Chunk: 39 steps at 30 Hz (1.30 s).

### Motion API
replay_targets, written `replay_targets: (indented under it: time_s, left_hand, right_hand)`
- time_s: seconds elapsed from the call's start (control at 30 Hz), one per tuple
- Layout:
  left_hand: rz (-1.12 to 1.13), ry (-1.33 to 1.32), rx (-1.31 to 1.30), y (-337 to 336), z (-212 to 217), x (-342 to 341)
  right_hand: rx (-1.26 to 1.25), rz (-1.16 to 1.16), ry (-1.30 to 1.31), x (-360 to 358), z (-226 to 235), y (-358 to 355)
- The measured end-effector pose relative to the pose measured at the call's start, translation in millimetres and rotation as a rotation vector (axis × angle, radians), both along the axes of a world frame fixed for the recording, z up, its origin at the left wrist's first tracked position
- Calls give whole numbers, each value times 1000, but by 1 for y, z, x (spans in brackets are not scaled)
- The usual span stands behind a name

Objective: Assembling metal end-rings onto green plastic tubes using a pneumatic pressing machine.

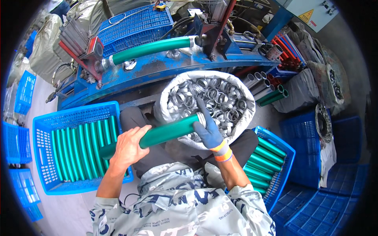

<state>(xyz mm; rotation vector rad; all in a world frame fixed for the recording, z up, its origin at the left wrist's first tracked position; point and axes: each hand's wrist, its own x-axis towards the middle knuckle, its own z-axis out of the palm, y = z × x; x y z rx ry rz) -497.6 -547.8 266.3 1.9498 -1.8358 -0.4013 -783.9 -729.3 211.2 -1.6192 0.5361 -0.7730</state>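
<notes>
My bare left hand (pixel 132 145) is wrapped round a green metal tube (pixel 169 133), which slants up to the right across my lap. At its upper end sits a silver ridged ring (pixel 201 118). My right hand (pixel 211 134), in a blue-grey glove with an orange cuff, grips that ring between thumb and fingers. How far the ring sits on the tube I cannot tell. Just beyond is a white sack (pixel 160 108) full of loose silver rings (pixel 213 93). Another green tube (pixel 153 50) lies held between the two ends of a blue machine (pixel 88 88).
On my left stands a blue crate (pixel 80 191) with several green tubes; another blue crate (pixel 289 157) of tubes stands on my right. Bare silver tubes (pixel 263 83) lie beyond the sack. Stacked blue crates (pixel 327 204) and grey sacks (pixel 301 92) crowd the right side.
</notes>
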Motion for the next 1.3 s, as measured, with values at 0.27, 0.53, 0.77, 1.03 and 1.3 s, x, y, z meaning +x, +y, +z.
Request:
replay_targets:
  time_s: [0.27, 0.53, 0.77, 1.03, 1.3]
  left_hand:
    - [227, 505, -49, 15, 3, 5]
    - [351, 1294, -417, 2, 2, -1]
    - [528, 1747, -507, 8, -52, -12]
    - [647, 1888, -478, 4, -71, -29]
    - [678, 1898, -501, -8, -75, -42]
  right_hand:
    - [276, -296, -58, -24, -76, -88]
    - [-547, -399, 1112, -26, -159, -84]
    - [-606, -274, 1246, -42, -160, -99]
    - [-252, -330, 819, -54, -119, -79]
    - [527, -31, -184, -26, -55, -13]
